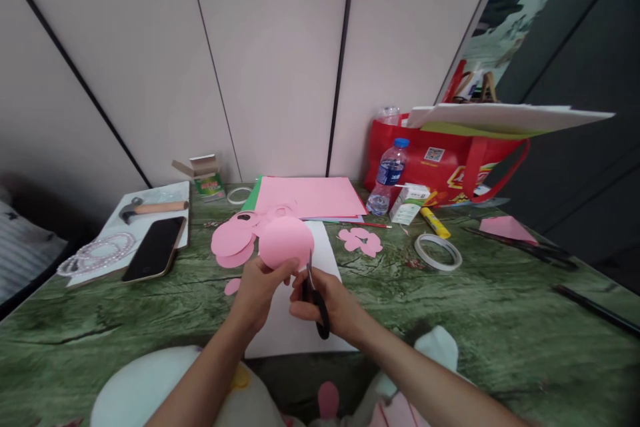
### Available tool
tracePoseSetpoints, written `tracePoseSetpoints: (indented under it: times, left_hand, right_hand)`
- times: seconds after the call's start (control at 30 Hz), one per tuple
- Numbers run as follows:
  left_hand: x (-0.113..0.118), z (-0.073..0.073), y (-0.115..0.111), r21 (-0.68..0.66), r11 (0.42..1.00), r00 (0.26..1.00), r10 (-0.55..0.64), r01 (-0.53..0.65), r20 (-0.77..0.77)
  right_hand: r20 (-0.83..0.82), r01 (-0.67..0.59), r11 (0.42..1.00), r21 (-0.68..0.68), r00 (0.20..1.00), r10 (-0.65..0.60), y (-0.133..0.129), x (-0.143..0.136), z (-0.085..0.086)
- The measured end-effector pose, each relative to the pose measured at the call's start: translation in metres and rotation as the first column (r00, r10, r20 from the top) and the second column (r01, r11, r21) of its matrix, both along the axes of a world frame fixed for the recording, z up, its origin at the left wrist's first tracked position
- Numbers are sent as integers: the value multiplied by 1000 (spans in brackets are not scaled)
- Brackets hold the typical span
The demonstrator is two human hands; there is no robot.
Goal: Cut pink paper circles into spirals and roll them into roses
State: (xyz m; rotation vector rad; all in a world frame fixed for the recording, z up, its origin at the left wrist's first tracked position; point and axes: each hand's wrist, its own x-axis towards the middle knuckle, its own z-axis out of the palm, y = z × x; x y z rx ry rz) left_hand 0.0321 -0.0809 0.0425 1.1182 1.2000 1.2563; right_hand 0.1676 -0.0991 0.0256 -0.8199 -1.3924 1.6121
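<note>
My left hand (263, 285) pinches the lower edge of a round pink paper piece (285, 240), held up over a white sheet (285, 330). Scissors (323, 315) with black handles are in my right hand (333, 297), their blades pointing up along the paper's right edge. Both hands are close together, nearly touching. Behind and left of the held piece lie more rounded pink cutouts (230, 240), partly overlapping. A small pink oval (233, 286) rests beside my left hand. To the right lies a pink flower-shaped cutout (361, 240).
Pink sheets (310, 195) lie at the back. On the right are a tape roll (438, 252), glue stick (435, 222), small carton (409, 205), water bottle (387, 177) and red bag (425, 160). A phone (155, 248), hammer (155, 208) and beads (97, 253) lie left.
</note>
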Motion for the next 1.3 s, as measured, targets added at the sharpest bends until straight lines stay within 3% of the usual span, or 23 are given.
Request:
tracePoseSetpoints:
  times: [0.17, 0.53, 1.3]
  left_hand:
    - [0, -2, 0, -5, 1000, 998, -1, 0, -55]
    - [3, 1, -2, -34, 999, 998, -21, 23, 61]
    - [3, -1, -3, -5, 1000, 997, -9, 10, 79]
  right_hand:
    - [-14, 46, 999, -21, 999, -46, 1, -1, -4]
    - [-25, -13, 1000, -13, 1000, 12, -1, -1, -3]
    - [-49, 91, 994, -64, 994, -94, -2, -2, -7]
